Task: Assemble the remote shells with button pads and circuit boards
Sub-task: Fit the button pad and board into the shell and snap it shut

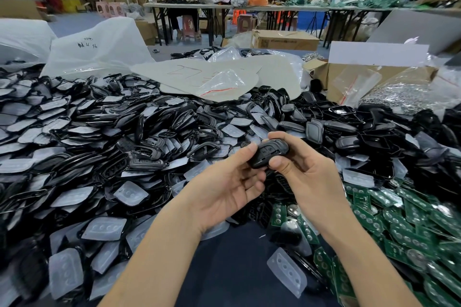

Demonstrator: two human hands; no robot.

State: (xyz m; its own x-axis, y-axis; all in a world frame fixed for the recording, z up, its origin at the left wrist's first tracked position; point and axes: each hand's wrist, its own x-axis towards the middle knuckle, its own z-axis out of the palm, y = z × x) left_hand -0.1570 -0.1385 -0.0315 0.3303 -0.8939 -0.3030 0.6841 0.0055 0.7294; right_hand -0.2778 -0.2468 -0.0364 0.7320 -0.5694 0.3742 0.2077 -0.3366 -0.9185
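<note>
Above the dark worktop (232, 271), I am holding a black remote shell (268, 154) between my 2 hands, its button face turned up. My left hand (224, 182) is pinching its left end with curled fingers, and my right hand (304, 177) is gripping its right end, thumb on the near edge. Loose black shells (159, 137) and translucent button pads (103, 228) are lying heaped to the left and beyond. Green circuit boards (399, 222) are lying heaped at the right.

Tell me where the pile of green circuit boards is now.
The green circuit boards lie heaped at the lower right of the head view, right of the right hand.
</note>
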